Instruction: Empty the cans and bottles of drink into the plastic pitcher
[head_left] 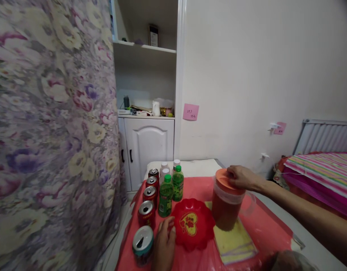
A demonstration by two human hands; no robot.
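At the right of the table stands a plastic pitcher (225,210) with an orange lid (222,180), a clear side handle and reddish-brown contents. My right hand (239,177) is closed on top of the lid, its fingertips gripping there. The pitcher rests on a folded yellow cloth (234,244). Left of it lies a red scalloped plate (200,235) with a gold heart print. My left hand (164,242) is beside the plate's left rim, fingers loosely extended and holding nothing; whether they touch the rim I cannot tell.
Several opened drink cans (147,212) line the table's left edge. Two green-capped bottles (165,197) stand behind the plate, with white-capped bottles (176,164) farther back. A floral curtain (54,131) hangs at left, a white cabinet (150,146) behind, a bed (323,173) at right.
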